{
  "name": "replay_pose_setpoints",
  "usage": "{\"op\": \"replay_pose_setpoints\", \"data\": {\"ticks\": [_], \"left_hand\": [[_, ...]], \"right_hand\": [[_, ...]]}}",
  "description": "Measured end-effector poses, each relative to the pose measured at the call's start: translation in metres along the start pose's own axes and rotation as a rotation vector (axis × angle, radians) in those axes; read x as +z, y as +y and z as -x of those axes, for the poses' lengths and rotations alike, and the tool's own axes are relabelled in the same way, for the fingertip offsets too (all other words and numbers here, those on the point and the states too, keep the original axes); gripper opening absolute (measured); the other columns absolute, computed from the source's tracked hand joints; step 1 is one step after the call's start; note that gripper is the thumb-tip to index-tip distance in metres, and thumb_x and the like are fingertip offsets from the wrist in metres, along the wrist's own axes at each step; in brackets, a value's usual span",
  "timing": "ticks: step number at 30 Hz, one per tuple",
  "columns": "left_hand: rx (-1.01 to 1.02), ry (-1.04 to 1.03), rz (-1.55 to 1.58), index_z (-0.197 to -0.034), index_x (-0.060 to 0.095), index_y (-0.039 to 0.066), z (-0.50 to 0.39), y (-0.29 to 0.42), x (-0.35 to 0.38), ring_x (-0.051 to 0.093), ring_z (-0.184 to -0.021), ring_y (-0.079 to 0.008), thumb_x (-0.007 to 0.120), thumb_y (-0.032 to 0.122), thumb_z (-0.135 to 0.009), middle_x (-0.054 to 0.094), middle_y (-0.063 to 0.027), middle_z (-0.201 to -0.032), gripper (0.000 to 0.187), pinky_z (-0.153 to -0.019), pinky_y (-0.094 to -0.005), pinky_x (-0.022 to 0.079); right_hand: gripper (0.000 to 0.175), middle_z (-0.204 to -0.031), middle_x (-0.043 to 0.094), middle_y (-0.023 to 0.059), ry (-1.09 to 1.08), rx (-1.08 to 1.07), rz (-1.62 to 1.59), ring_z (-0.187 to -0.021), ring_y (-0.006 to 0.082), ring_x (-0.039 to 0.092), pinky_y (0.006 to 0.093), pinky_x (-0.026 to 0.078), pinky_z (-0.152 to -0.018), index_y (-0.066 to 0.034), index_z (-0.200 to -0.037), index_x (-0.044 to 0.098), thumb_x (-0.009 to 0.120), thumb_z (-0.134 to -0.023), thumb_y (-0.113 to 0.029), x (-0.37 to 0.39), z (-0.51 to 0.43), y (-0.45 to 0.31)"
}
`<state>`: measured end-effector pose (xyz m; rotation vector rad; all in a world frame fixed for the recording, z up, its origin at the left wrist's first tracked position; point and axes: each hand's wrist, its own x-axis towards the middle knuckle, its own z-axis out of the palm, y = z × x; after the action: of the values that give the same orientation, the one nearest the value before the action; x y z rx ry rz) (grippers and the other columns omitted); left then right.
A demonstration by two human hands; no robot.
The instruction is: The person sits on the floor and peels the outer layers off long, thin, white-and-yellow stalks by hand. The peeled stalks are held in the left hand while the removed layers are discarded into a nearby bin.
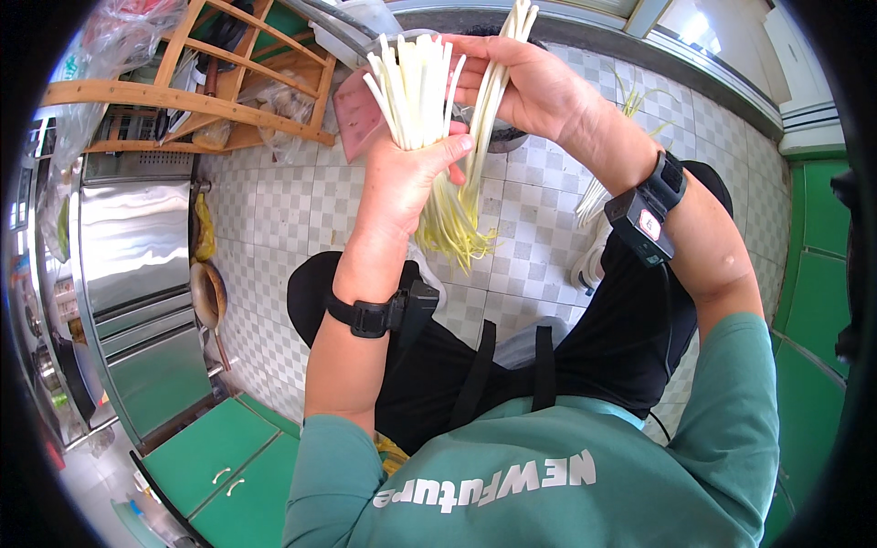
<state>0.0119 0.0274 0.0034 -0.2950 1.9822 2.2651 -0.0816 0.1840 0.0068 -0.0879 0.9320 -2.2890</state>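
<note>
My left hand (411, 161) grips a thick bundle of blanched yellow chives (418, 92) around the stalks. Their white ends point up and away from me, and the thin yellow leaf tips hang below the fist. A smaller bunch of chives (488, 103) lies across my right hand (534, 82), held near the thumb. The right fingers reach behind the left bundle's white ends, close to a stalk at its edge. Behind both hands is a dark round bucket (508, 140), mostly hidden.
More chives (593, 197) lie on the checked tile floor (281, 205) by my right shoe (588, 267). A pink plastic dustpan-like piece (356, 113) is beyond my left hand. Left are a wooden rack (205, 109), a steel cabinet (137, 240) and a pan (207, 294).
</note>
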Motion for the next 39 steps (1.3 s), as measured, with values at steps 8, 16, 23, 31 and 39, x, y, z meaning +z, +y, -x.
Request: {"op": "replay_pose_setpoints", "data": {"ticks": [8,16,23,31,39], "left_hand": [[-0.008,0.049,0.006,-0.106,0.062,-0.001,0.0,-0.001,0.005,0.063,-0.066,-0.015,0.074,-0.003,-0.079,0.067,-0.0093,-0.088,0.03,-0.052,-0.0265,0.051],[-0.02,0.075,0.092,-0.136,0.024,0.009,-0.002,0.008,-0.013,0.066,-0.074,-0.0209,0.071,-0.008,-0.078,0.062,-0.0129,-0.093,0.076,-0.047,-0.029,0.054],[-0.022,0.037,0.04,-0.135,0.028,0.008,0.002,0.01,-0.013,0.066,-0.074,-0.0204,0.073,-0.007,-0.078,0.063,-0.0138,-0.095,0.074,-0.047,-0.0288,0.053],[-0.002,0.034,0.143,-0.136,0.027,0.009,0.0,0.01,-0.015,0.065,-0.076,-0.0198,0.072,-0.008,-0.078,0.063,-0.0136,-0.098,0.076,-0.048,-0.0286,0.054],[0.033,0.059,0.041,-0.135,0.025,0.012,0.0,0.009,-0.016,0.064,-0.075,-0.0168,0.071,-0.011,-0.075,0.061,-0.012,-0.097,0.079,-0.047,-0.0261,0.053]], "right_hand": [[0.044,-0.118,0.063,0.017,-0.011,-0.048,0.012,-0.11,0.0258,0.063,0.039,0.05,-0.102,0.0061,-0.123,0.056,0.05,-0.103,-0.033,-0.008,-0.002,0.005],[0.035,-0.078,0.059,-0.0038,0.149,-0.078,0.43,-0.054,0.0014,0.04,0.0194,0.029,-0.046,-0.0031,-0.108,0.067,0.064,-0.096,-0.035,-0.019,0.005,-0.014],[0.023,-0.071,0.062,0.0001,0.028,-0.085,0.593,-0.049,0.0038,0.041,0.0211,0.03,-0.044,-0.0035,-0.087,0.068,0.079,-0.083,-0.024,-0.008,0.008,-0.002],[0.019,-0.071,0.065,0.0027,-0.056,-0.062,0.605,-0.049,0.0044,0.043,0.0213,0.031,-0.045,-0.0034,-0.083,0.069,0.075,-0.084,-0.021,-0.004,0.009,0.001],[0.023,-0.065,0.061,0.0003,0.049,-0.077,0.821,-0.048,0.0053,0.041,0.0238,0.03,-0.045,-0.0036,-0.082,0.071,0.076,-0.082,-0.025,-0.008,0.008,-0.016]]}}
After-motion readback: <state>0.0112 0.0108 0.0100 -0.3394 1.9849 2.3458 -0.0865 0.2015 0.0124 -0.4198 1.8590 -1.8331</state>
